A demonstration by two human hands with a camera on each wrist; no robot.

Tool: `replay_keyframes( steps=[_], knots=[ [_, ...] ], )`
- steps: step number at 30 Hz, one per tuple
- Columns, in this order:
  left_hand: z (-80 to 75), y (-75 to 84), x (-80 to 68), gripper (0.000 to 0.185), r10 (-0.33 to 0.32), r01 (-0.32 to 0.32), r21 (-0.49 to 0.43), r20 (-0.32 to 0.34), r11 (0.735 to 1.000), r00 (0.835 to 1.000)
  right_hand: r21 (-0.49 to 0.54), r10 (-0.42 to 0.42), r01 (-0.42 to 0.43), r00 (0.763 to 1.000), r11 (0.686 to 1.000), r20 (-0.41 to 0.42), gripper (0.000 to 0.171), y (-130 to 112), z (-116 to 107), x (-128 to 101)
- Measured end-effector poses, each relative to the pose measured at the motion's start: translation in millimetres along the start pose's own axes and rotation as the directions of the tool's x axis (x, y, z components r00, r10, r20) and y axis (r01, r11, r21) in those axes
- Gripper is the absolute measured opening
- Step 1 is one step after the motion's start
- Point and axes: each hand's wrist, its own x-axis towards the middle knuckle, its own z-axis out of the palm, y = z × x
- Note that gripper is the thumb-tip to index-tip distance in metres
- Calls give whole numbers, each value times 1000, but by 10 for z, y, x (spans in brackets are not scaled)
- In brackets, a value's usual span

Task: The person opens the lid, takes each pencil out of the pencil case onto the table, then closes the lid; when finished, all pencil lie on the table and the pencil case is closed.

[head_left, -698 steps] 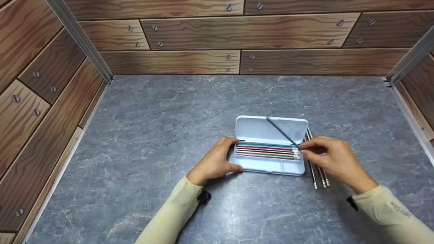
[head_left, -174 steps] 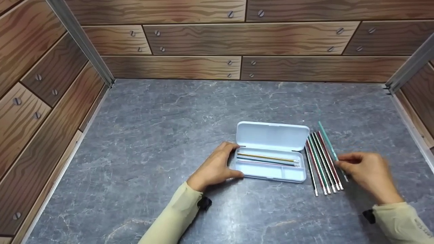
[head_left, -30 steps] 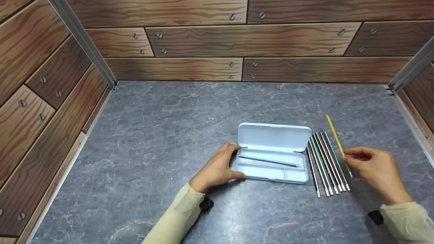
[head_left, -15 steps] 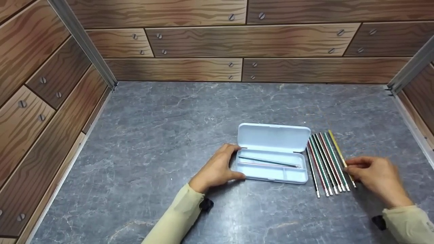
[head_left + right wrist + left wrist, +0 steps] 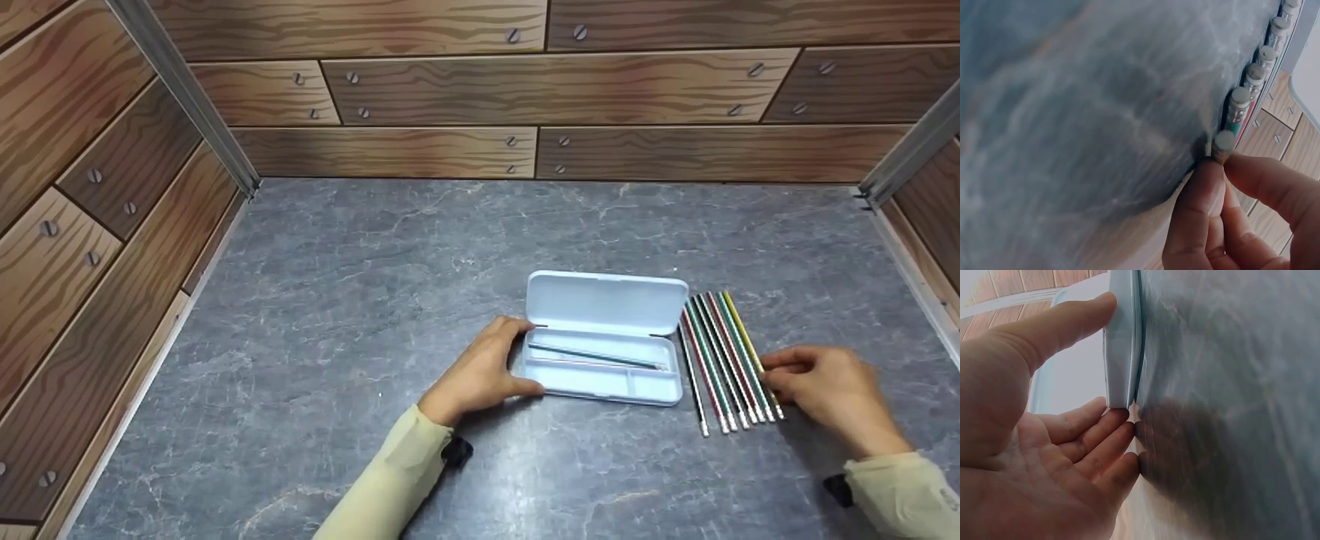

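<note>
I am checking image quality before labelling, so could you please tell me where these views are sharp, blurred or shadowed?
Head view: evenly lit and sharp, pencil case and pencils crisp. Left wrist view: left hand near and soft, dark shadow on the table beside it. Right wrist view: table surface smeared, eraser ends fairly clear by the right hand.

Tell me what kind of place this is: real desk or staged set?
Probably a staged recording booth, not a real desk. A grey marble-look top is boxed in by walls printed with wood planks and screw heads, joined by metal corner rails. Only a pencil case and a row of pencils lie on it.
</note>
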Motion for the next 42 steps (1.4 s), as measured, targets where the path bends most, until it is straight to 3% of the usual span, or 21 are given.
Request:
replay_keyframes(
  steps=[11, 14, 17, 21, 24, 27, 29, 35, 38, 42],
  knots=[
    [-10, 8, 5, 86, 15, -15, 0, 0, 1000, 1000, -9, -12, 11, 999, 1000, -30, 38, -47, 3, 8],
    [-7, 6, 4, 86, 10, -10, 5, 1, 1000, 1000, -31, -62, 59, 994, 998, -93, 34, -127, 35, 1],
    [-2, 0, 6, 86, 3, -3, 9, 2, 1000, 1000, -59, -160, 152, 972, 987, -171, 28, -265, 98, -4],
    [-2, -6, 12, 86, 4, -4, 14, -1, 1000, 1000, -14, -338, 345, 910, 939, -241, 22, -502, 236, 9],
    [-3, -6, 14, 86, 11, -11, 16, -4, 1000, 1000, 54, -451, 478, 857, 877, -250, 21, -675, 366, 25],
    [1, -4, 11, 86, 11, -11, 12, -3, 1000, 1000, 88, -530, 559, 817, 824, -226, 23, -818, 493, 49],
    [1, -3, 10, 86, 9, -9, 8, -3, 1000, 1000, 76, -583, 607, 786, 791, -205, 25, -894, 563, 80],
    [-3, -1, 12, 85, 5, -5, 2, -3, 1000, 1000, -76, -756, 754, 640, 652, -134, 28, -1025, 722, 185],
    [-8, 2, 12, 85, 6, -6, 2, -4, 1000, 1000, -112, -784, 776, 614, 620, -87, 26, -1057, 769, 220],
    [-7, 9, 13, 86, 7, -7, 5, -2, 1000, 1000, -135, -788, 778, 614, 614, -43, 23, -1053, 808, 244]
  ],
)
